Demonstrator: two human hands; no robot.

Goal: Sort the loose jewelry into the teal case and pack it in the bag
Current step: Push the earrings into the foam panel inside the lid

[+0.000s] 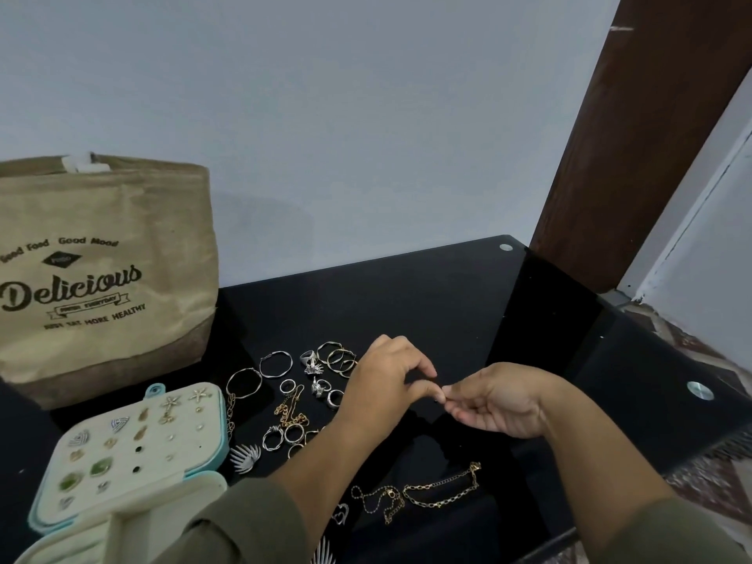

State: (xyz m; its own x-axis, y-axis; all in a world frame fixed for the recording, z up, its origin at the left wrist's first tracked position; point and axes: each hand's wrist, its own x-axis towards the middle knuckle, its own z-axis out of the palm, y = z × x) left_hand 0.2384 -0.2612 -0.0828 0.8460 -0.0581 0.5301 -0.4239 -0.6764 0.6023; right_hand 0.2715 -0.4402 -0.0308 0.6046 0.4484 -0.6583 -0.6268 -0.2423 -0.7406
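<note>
Left hand (386, 384) and right hand (496, 405) meet, fingertips pinching a tiny piece (438, 394) too small to identify. The open teal case (191, 462) lies left of them, with the bag (101, 270) beyond and loose jewelry (291, 413) between. If the grip loosens, the piece could vanish on the black table (407, 303).

A black glass table (407, 303) stands against a pale wall (325, 116), beside a dark brown wooden post (635, 136).

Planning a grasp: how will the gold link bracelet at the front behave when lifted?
The gold link bracelet lies in loose curves, so it will probably hang limp. Its thin links suggest little weight. It lies close to the darker chain, so they may tangle.
</note>
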